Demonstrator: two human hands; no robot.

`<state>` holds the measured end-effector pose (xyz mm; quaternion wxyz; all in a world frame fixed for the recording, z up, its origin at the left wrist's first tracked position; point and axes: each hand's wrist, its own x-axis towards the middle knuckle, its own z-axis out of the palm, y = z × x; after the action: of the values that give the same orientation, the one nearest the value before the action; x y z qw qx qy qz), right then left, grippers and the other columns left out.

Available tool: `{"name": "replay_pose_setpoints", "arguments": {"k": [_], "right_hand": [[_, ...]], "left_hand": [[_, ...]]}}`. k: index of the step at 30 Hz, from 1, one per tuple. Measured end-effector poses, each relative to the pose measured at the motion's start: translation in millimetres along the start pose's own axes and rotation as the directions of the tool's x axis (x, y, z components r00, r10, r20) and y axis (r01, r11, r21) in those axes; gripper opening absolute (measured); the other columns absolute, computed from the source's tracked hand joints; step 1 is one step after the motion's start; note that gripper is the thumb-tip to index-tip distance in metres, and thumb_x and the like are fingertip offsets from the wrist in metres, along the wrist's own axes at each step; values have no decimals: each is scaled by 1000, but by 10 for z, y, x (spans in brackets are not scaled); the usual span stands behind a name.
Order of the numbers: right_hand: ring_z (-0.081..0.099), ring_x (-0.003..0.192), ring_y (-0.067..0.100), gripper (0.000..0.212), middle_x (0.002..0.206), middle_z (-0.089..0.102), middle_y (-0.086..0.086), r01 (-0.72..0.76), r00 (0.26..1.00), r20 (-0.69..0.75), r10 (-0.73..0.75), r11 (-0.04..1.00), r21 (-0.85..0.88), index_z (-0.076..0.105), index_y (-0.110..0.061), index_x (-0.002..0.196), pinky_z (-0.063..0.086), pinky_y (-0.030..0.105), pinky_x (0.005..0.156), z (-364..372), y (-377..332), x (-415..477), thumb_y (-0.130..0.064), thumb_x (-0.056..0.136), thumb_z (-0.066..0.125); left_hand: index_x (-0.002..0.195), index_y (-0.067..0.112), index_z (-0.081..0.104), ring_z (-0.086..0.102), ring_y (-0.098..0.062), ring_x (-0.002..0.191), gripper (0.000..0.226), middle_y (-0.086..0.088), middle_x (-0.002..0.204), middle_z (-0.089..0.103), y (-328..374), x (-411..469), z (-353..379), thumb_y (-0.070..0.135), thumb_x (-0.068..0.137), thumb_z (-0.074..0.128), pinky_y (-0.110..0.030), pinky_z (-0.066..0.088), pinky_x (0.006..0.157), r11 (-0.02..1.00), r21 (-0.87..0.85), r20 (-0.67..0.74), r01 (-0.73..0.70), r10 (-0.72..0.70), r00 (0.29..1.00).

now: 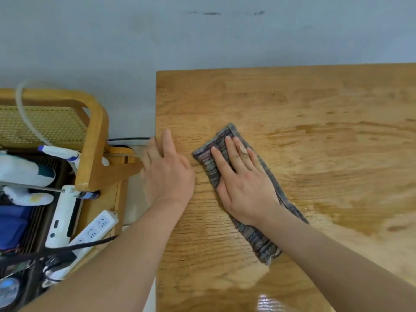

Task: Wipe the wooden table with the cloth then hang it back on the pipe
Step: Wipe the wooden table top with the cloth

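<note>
The wiping step looks to be in hand: the right hand (242, 183) lies flat and open on the cloth (258, 235), pressing it to the wooden worktop (315, 104). Left of the cloth, the left hand (167, 171) rests open at the worktop's edge, holding nothing. Next the cloth should slide over the far dry part (no pipe in view).

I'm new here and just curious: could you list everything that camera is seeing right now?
Rectangular light-brown wooden table: one, fills the right side, damp streaks on its surface.
Striped grey folded cloth: one, flat on the table under the right hand.
Light wooden chair with woven cane panel: one, left of the table.
White power strip: one, lower left beside the chair, black cable across it.
White spray bottle with blue trim: one, among clutter at far left.
Pale grey wall: behind the table, faint dark scuffs.
Left hand: one, open, resting on the table's left edge.
Right hand: one, fingers spread flat, pressing on the cloth.
</note>
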<state>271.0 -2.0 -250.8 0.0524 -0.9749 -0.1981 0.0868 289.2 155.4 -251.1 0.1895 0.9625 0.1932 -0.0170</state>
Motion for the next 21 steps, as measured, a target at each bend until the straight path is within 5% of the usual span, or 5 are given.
{"name": "replay_pose_setpoints", "arguments": {"k": [4,8,21], "right_hand": [[6,149,27,64,161,9,15,4,1000,-2,-4,1000,19,15,-21,155,4,43,121,-68,124,268,-42,94,21],[-2,150,22,62,163,0,11,-184,982,-22,186,981,65,7,-24,155,-2,41,119,-201,461,915,-43,97,19],[3,149,24,60,162,11,6,-252,958,-111,266,959,125,19,-27,153,1,44,120,-324,859,1946,-40,95,21]], "left_hand": [[149,25,23,20,-29,144,53,-11,157,22,-80,-9,-18,30,96,27,-49,31,111,999,-23,24,-30,31,999],[149,25,25,9,-26,147,56,1,158,20,-95,-95,-8,26,93,27,-47,22,116,972,114,73,-207,199,977],[152,17,15,10,-23,147,62,-8,159,15,196,211,174,39,95,18,-44,8,119,923,248,42,-294,293,955]]}}
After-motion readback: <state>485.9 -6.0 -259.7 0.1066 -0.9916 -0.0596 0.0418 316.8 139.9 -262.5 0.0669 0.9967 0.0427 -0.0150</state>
